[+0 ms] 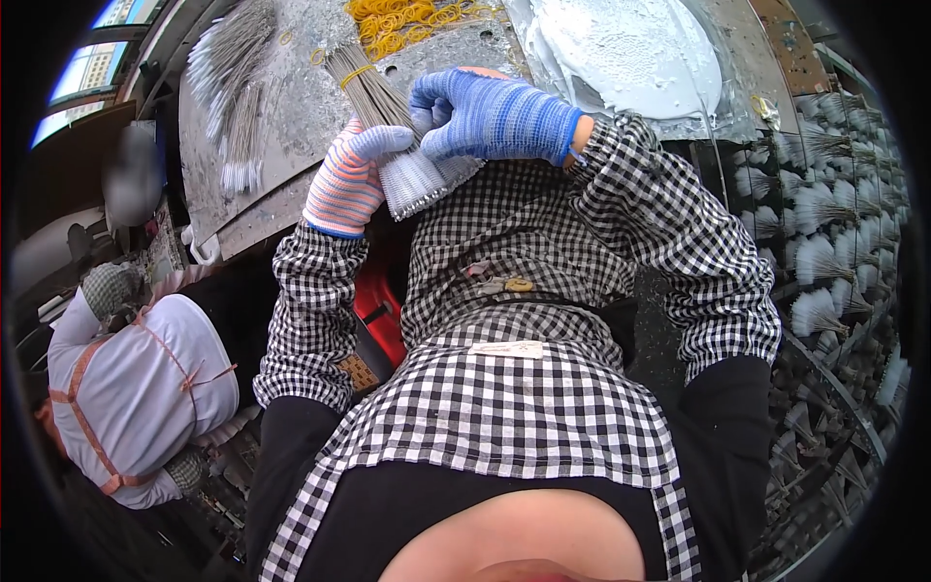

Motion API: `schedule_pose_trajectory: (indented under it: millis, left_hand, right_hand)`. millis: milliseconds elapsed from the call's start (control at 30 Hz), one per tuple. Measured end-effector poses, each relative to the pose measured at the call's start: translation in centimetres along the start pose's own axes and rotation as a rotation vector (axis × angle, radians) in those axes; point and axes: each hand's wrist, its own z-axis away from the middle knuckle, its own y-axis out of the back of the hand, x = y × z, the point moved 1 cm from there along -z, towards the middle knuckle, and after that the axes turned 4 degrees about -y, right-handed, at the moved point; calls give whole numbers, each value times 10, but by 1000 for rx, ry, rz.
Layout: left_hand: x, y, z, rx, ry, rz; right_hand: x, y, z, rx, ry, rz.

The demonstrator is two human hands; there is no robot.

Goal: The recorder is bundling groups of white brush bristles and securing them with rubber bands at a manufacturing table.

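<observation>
A bundle of thin grey wire-like sticks with white coated ends (419,184) slants across the table's near edge, its white ends spread toward me. A yellow rubber band (356,76) circles the grey part near its far end. My left hand (347,184), in a pink-striped glove with a blue cuff, is closed on the bundle's left side, thumb across the top. From the right, my right hand (495,114), in a blue glove, curls its fingers and thumb round the sticks. Its far fingers are partly hidden.
Loose yellow rubber bands (393,17) lie at the table's far side. White paste (630,53) covers a plastic sheet at far right. More stick bundles (233,58) lie at left. Racks of fanned bundles (819,242) stand at right. A co-worker (145,378) bends at left.
</observation>
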Motion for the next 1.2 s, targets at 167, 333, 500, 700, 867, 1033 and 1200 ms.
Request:
schedule_pose_trajectory:
  millis: [167, 333, 500, 700, 867, 1033, 1200]
  left_hand:
    - [1, -3, -1, 20, -60, -106]
    - [6, -21, 3, 84, -134, -233]
    - [7, -25, 0, -10, -180, -263]
    - [9, -26, 1, -53, -183, -275]
    - [8, -22, 1, -64, -185, -253]
    - [10, -26, 3, -84, -226, -233]
    - [13, -29, -3, -78, -275, -244]
  right_hand:
    - [6, 1, 5, 41, 45, 21]
    - [-1, 3, 14, 52, -25, 10]
    - [13, 0, 16, 110, 146, 11]
    - [9, -1, 26, 149, 186, -9]
    - [9, -5, 33, 216, 195, -16]
    - [7, -7, 36, 338, 239, -5]
    - [3, -4, 38, 548, 378, 252]
